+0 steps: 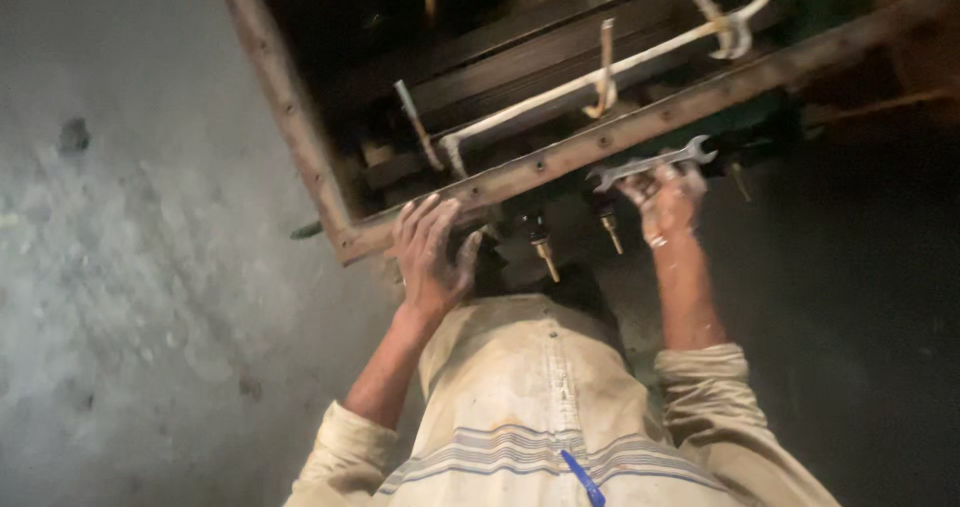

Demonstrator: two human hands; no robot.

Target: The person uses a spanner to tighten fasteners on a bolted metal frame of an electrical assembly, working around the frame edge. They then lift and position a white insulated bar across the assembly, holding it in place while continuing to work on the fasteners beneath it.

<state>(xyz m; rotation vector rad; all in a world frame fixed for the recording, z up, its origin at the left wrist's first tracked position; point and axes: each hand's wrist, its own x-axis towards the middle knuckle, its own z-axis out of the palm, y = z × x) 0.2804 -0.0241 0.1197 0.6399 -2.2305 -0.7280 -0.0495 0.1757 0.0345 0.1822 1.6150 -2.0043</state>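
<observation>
Against flanged frame [560, 162], wrench [655, 162] seemingly in right hand [668, 202]

No packages, labels, signs or screens show anywhere in this view.
</observation>
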